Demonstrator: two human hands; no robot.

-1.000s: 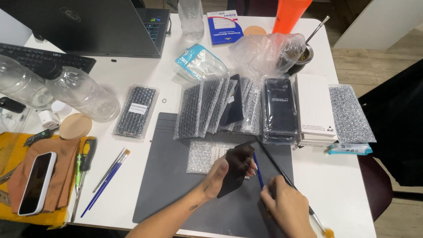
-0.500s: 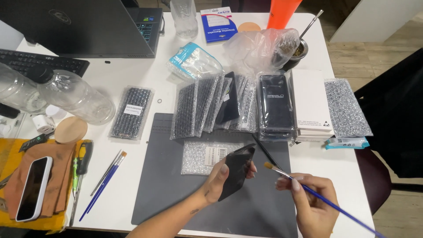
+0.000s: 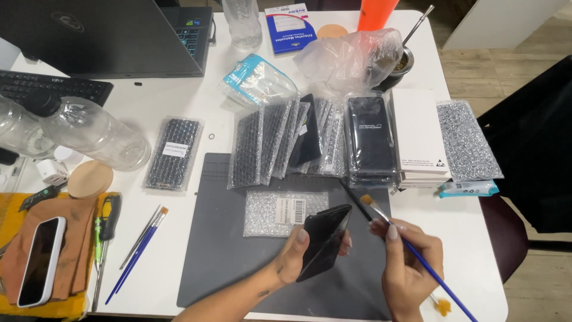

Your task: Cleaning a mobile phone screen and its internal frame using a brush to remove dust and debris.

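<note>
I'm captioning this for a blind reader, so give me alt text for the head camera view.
Over a grey work mat, the left hand holds a black phone while the right hand holds a blue-handled paintbrush with its bristles close to the phone. Bubble-wrapped dark slabs, a laptop and plastic bottles crowd the white table.

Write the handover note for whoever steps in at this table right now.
Left hand: holds a black phone-shaped panel tilted over the grey mat.
Right hand: fingers pinch a blue-handled brush, bristles near the panel's upper edge; touching or not, unclear.
An empty-looking bubble-wrap pouch lies on the mat.
Wrapped panels and a stack of boxes sit behind the mat, still bagged.
</note>
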